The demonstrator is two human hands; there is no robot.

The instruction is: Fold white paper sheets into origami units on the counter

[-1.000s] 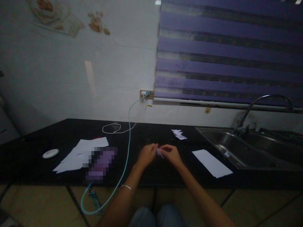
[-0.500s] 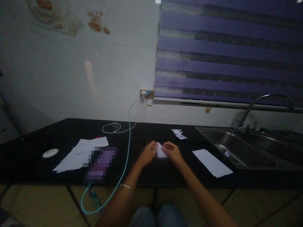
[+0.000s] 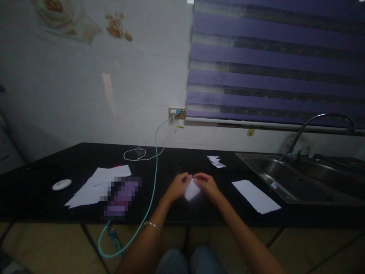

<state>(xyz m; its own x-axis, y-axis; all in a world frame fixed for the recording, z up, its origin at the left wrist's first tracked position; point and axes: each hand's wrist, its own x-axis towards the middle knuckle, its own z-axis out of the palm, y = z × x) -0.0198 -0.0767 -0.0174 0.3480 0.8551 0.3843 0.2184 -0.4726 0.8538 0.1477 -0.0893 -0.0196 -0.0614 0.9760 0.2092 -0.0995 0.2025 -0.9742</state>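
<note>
Between my hands, above the front half of the black counter (image 3: pixel 168 207), is a small folded white paper (image 3: pixel 192 191). My left hand (image 3: pixel 179 186) grips it from the left and my right hand (image 3: pixel 207 185) from the right, with the fingertips of both nearly meeting at its upper edge. The paper's lower part is bright and a little blurred, so its creases are hard to make out. Beyond my right hand lie several small folded paper pieces (image 3: pixel 216 161). Off to the right rests a stack of white paper strips (image 3: pixel 256 196).
White sheets (image 3: pixel 95 186) lie at the left beside a purple, pixelated object (image 3: pixel 122 198) and a round white disc (image 3: pixel 62 185). A teal cable (image 3: pixel 155 167) crosses the counter from the wall socket (image 3: pixel 176 113). A steel sink (image 3: pixel 281 179) with a curved faucet (image 3: pixel 299 135) is at the right.
The folded paper has turned and tilted between my hands, its lower end now pointed and lower. My fingertips have drawn closer together at its top. Other things lie as before.
</note>
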